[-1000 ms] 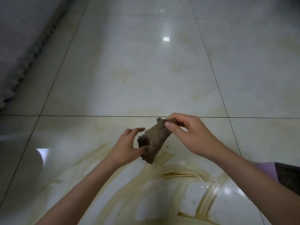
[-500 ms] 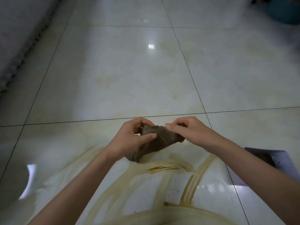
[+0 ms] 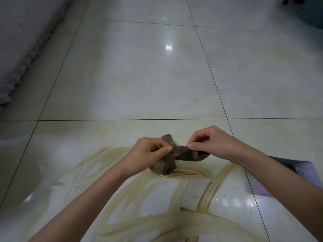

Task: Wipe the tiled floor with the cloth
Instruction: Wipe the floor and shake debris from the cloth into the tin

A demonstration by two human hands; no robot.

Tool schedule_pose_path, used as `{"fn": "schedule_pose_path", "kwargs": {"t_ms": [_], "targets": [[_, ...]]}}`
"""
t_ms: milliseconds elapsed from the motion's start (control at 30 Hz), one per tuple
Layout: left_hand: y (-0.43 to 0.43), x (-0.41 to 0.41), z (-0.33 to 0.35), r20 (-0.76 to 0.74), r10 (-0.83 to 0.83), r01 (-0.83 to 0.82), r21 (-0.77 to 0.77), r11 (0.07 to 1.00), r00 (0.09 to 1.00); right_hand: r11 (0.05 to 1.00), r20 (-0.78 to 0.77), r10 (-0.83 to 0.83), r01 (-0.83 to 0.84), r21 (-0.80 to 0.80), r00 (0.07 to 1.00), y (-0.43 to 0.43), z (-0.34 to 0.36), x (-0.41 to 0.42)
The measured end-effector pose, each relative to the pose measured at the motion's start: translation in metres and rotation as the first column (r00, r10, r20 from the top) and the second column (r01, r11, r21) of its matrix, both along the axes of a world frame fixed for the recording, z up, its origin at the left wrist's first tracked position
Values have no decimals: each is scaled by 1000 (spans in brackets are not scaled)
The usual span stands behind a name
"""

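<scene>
A dirty brown cloth [image 3: 176, 155] hangs twisted between both hands, just above the glossy cream tiled floor [image 3: 139, 81]. My left hand [image 3: 146, 154] pinches its left part between thumb and fingers, and a bunched fold droops below that hand. My right hand [image 3: 215, 144] pinches the cloth's right end, which pokes out beneath the palm. Brown smear streaks [image 3: 188, 173] curve across the tile under and in front of my arms, with small dark specks among them.
A grey fringed rug or bedding edge [image 3: 22, 49] runs along the far left. A purple and dark flat item [image 3: 297, 173] lies on the floor behind my right forearm. A teal object [image 3: 312, 13] sits at the top right corner.
The cloth went from hanging upright to stretched sideways between the hands. My left hand closed on it, and both hands spread apart. The camera view shifted toward the right.
</scene>
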State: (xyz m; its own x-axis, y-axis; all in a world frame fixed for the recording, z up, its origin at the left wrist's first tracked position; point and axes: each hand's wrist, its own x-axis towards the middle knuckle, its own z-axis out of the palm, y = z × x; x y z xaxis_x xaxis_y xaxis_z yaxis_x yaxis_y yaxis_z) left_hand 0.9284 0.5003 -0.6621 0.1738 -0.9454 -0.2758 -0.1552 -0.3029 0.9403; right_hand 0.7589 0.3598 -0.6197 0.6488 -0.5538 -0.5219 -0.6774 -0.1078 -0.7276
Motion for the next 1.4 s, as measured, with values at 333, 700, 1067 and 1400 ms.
{"fn": "schedule_pose_path", "kwargs": {"t_ms": [333,700,1067,1400], "targets": [[-3,2,15,316,-17,63,-138,988,949,996,-101,45,-52,-71,994,17,-4,5],[-18,4,38,331,148,6,-423,906,932,992,121,65,-51,-115,991,35,1,32],[0,18,-7,261,-28,85,-210,974,965,915,519,-403,333,227,754,12,62,36],[-22,-18,18,290,114,-14,-324,946,950,888,460,-319,431,-160,828,26,50,40]]}}
